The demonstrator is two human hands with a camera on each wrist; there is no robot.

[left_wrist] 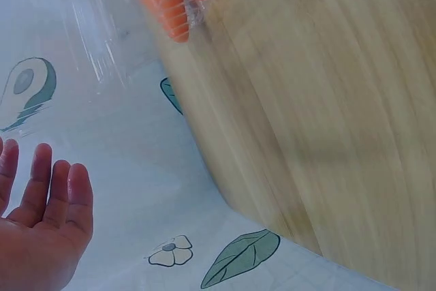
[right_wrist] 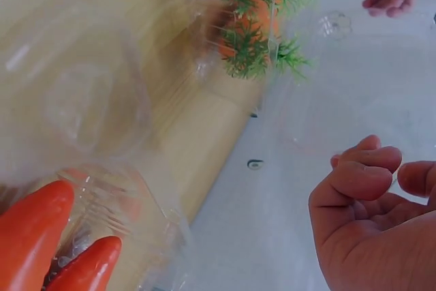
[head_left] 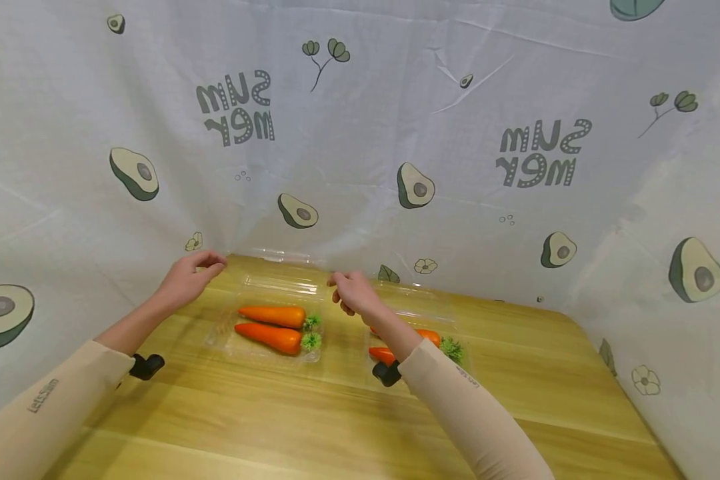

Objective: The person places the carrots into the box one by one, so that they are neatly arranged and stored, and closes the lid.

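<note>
A clear plastic clamshell box [head_left: 216, 341] lies with its lid raised at the back. Two orange carrots [head_left: 270, 337] with green tops lie side by side in it. Beyond its left back corner is my left hand [head_left: 193, 277], fingers loosely bent and holding nothing; in the left wrist view its fingers [left_wrist: 42, 175] are spread. My right hand [head_left: 355, 293] hovers near the lid's right edge, with fingers [right_wrist: 364, 178] curled loosely and nothing visible between them and the thumb. My right forearm partly hides a second clear box [head_left: 465, 360] with carrots [head_left: 429, 337].
The wooden table [head_left: 264, 427] carries both boxes near its back edge. A white curtain [head_left: 360, 133] printed with avocados and lettering hangs behind and beside it. The second box's clear lid [head_left: 420, 303] also stands open at the back.
</note>
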